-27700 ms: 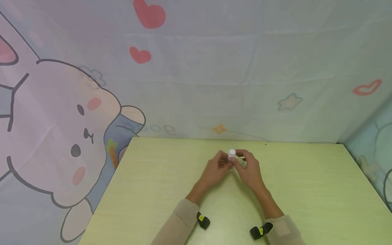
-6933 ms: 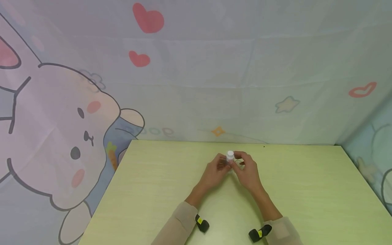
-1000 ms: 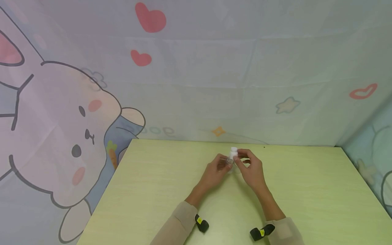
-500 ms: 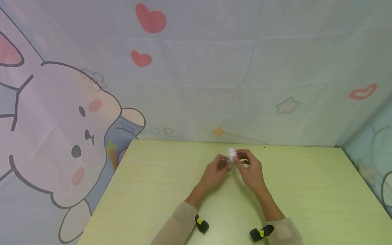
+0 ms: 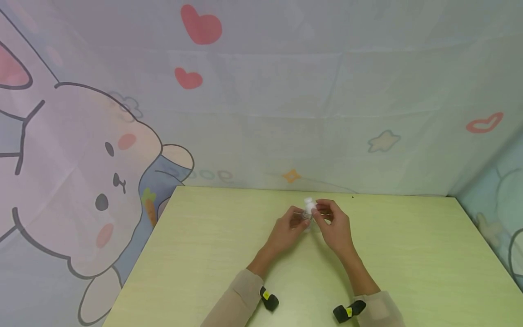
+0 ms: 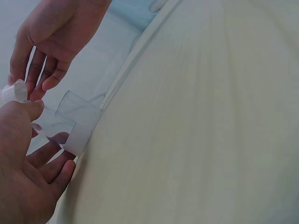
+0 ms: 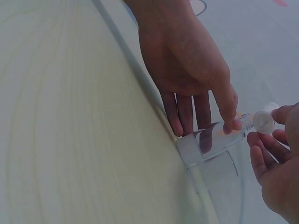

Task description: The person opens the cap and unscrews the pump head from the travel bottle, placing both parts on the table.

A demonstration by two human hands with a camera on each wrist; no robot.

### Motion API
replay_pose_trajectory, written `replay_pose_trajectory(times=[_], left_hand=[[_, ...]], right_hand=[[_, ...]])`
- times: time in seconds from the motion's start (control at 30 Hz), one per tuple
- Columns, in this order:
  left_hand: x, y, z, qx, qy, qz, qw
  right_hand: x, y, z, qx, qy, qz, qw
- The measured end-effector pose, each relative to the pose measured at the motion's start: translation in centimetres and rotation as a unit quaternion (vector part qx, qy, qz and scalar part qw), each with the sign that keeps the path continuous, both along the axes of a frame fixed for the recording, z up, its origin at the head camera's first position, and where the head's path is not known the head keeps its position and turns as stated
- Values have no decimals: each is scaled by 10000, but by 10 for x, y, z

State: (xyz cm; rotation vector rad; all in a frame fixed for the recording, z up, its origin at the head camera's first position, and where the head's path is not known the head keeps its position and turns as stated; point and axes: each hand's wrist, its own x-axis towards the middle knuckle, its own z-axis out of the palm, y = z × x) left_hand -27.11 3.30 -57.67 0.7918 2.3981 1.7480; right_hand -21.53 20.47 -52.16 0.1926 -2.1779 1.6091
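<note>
My left hand (image 5: 288, 229) holds a clear bottle (image 7: 219, 140) with a threaded neck. In the left wrist view, its thumb lies over the bottle (image 6: 53, 123) and its fingers are under it. My right hand (image 5: 335, 227) pinches a white cap (image 5: 309, 205) at the neck end. The right wrist view shows the round end of this cap (image 7: 264, 122) beside the threads; I cannot tell whether the two are engaged. In the head view the cap tilts a little left. The fingers hide much of the bottle.
Both hands work near the back edge of a pale yellow-green table (image 5: 196, 254). Behind it hangs a printed cloth (image 5: 265, 113). A clear curved piece (image 7: 222, 175) shows beside the bottle; its kind is unclear. Black wrist straps (image 5: 269, 299) sit on both sleeves.
Compared with a second ago, the white cap has shifted slightly left and tilts left. Earlier it stood lower and more upright between the fingers. The left hand has barely moved.
</note>
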Motion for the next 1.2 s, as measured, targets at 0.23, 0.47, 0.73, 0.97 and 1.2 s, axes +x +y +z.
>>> replay_pose_trajectory(times=[0.23,0.47,0.73,0.97,1.2], left_hand=[[0,0,0,-21,-18,0,10000],[1,0,0,-28,-20,-1,10000],[1,-1,2,20,-26,-75,10000],[0,0,1,38,24,-34,10000],[0,0,0,0,-7,20,10000]], right_hand=[[14,-6,23,30,-17,27,10000],[12,-6,20,37,110,-113,9999],[10,-4,19,-114,95,-114,9998],[11,-4,20,-134,128,-98,9998],[12,-5,20,-124,89,-172,9997]])
